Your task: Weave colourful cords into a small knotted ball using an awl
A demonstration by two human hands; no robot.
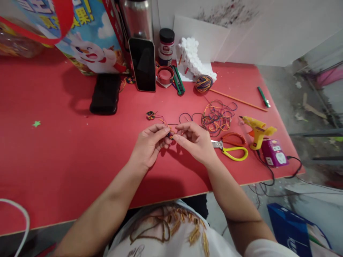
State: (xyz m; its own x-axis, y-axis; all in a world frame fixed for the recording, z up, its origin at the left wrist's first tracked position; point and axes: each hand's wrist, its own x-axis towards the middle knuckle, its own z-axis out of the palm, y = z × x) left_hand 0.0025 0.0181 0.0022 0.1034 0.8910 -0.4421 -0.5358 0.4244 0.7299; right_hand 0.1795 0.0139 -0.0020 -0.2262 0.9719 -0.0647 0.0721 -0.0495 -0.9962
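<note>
A small multicoloured yarn piece (170, 135) is pinched between the thumb and fingers of my left hand (152, 142). My right hand (195, 142) touches its right side, thumb and fingertips closed close to it; whether they grip the piece or a strand is too small to tell. Just beyond my left hand a small round yarn piece (150, 115) lies on the red table (66, 150), with thin strands running toward my fingers. Loose tangled yarn (217, 117) spreads beyond my right hand, and a wound yarn ball (204, 84) sits farther back.
Scissors (235, 146) lie right of my right hand, near a yellow glue gun (258, 130) and a purple box (274, 152) with cables. A phone (142, 65), jar (166, 46), green cutter (179, 81), black case (105, 94) and printed bag (91, 39) stand or lie toward the back.
</note>
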